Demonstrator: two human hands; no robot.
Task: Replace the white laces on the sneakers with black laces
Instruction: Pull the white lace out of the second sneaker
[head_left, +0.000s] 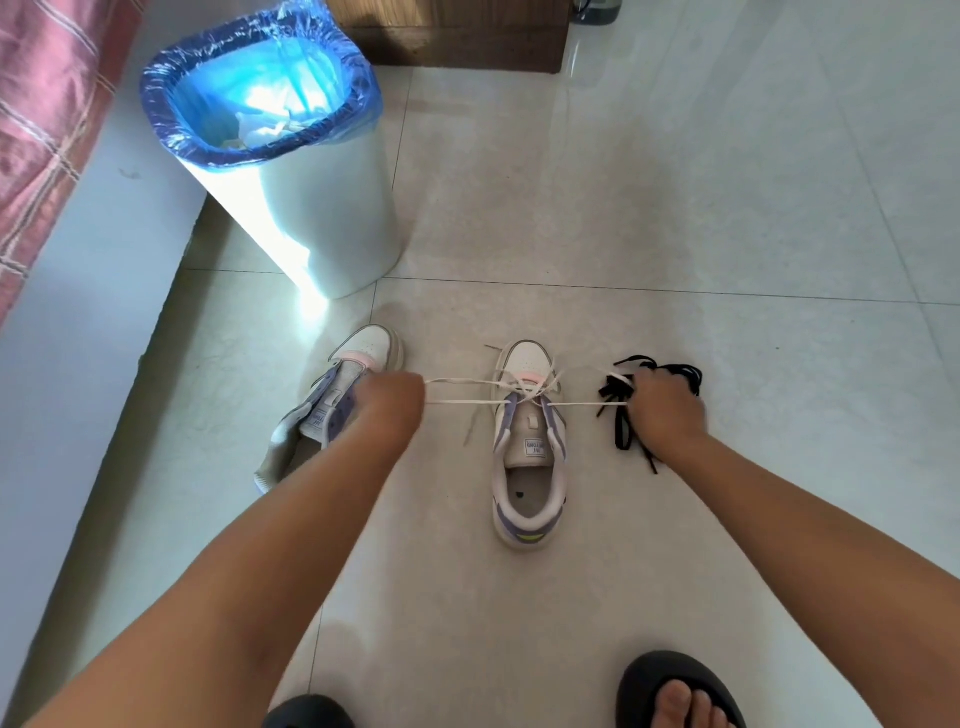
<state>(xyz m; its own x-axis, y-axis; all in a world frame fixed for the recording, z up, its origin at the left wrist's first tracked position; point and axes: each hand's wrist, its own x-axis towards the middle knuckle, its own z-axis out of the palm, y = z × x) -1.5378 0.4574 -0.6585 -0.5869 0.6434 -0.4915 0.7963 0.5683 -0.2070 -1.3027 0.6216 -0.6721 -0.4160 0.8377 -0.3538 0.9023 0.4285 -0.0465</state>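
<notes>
Though blurry, white lace (467, 392) taut btwn hands.

Small upside-down print on both sneaker tongue labels (536, 448) is too blurred to read

Between the left hand (393, 400) and right hand (666, 402), a white lace (467, 401) stretches taut through the sneaker (529, 441).

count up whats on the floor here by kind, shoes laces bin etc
sneakers: 2, left one unlaced, right one
white laces: 1, in the right sneaker's lower eyelets, pulled sideways
black laces: 1 bundle; strands uncountable
trash bins: 1
black sandals: 2
total: 7
</notes>
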